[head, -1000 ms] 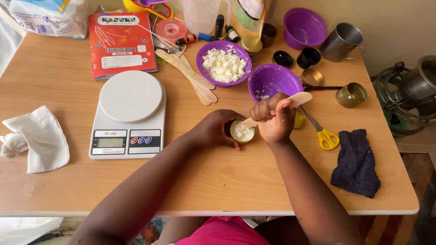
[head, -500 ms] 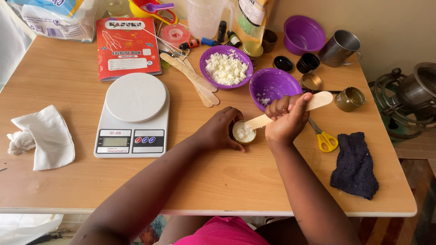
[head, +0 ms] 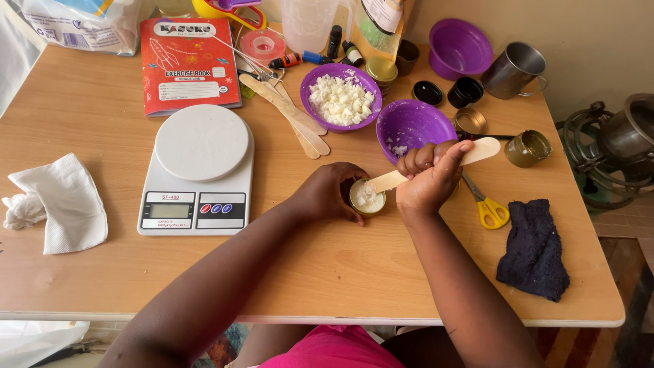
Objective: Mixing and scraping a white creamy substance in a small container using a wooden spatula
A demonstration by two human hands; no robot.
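Note:
My left hand [head: 329, 192] wraps around a small round tin [head: 366, 197] holding white cream, steadying it on the wooden table [head: 354, 272]. My right hand [head: 429, 178] grips a flat wooden stick [head: 482, 150], whose lower tip dips into the cream in the tin. Just behind the hands sits a purple bowl [head: 409, 123] with a few white bits inside. A second purple bowl [head: 340, 95] farther back is full of white chunks.
A white kitchen scale [head: 197, 170] stands to the left, with a red exercise book [head: 187, 65] behind it and crumpled tissue [head: 58, 204] at the far left. Spare wooden sticks [head: 293, 116], yellow-handled scissors [head: 487, 208], a dark cloth [head: 535, 249], a metal mug [head: 514, 68] and small jars lie around.
My right hand has tilted the stick flatter, its free end swinging out to the right, while the tip stays in the tin. My left hand keeps holding the tin.

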